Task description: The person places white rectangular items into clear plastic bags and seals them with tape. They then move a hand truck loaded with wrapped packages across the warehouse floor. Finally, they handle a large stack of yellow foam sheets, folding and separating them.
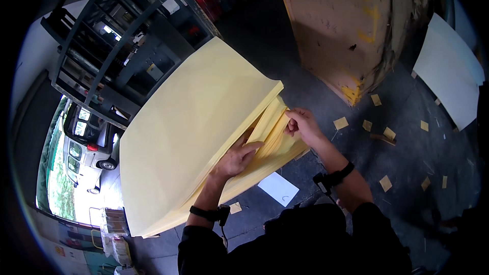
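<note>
A tall stack of large pale yellow sheets [188, 107] stands in front of me, its layers parted along the near right side. My left hand [235, 160] reaches into the gap under the upper layers. Its thumb lies across a lifted bundle of yellow sheets [268, 120] while the fingers go behind it, partly hidden. At the stack's right corner, my right hand [303, 126] is closed, with thumb and forefinger pinching the edge of the same yellow sheets. Both wrists wear black straps with small devices.
A forklift-like machine frame [122, 51] rises behind the stack. A big worn brown board [341, 25] stands far right, with a white panel [448, 71] beyond it. Small yellowish scraps [385, 183] and a white sheet [278, 189] lie on the floor. A van [86, 147] shows through the left doorway.
</note>
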Motion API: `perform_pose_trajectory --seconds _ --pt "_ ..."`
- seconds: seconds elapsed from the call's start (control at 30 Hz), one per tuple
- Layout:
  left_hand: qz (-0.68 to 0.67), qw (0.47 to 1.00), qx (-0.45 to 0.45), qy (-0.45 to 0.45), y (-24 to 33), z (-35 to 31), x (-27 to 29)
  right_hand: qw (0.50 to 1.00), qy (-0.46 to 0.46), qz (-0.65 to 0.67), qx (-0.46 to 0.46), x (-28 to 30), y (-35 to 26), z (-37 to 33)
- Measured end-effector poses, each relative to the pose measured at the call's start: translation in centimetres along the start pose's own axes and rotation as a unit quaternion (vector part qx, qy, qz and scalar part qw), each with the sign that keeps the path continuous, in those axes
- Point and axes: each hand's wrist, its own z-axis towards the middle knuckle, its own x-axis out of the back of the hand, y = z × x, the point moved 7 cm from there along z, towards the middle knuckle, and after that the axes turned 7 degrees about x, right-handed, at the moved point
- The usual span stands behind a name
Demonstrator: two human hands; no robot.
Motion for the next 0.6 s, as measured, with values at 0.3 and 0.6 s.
perform_pose_trajectory --seconds 0.3,0.6 --pt "-0.029 1.0 0.006 0.011 0.4 0.2 -0.2 0.999 -0.012 0.039 -0.003 -0.1 0.2 0.3" --pt "0.023 0.995 -0.058 0.08 1.3 0.3 1.0 0.97 -0.025 -0.217 0.104 -0.4 -1.4 -0.5"
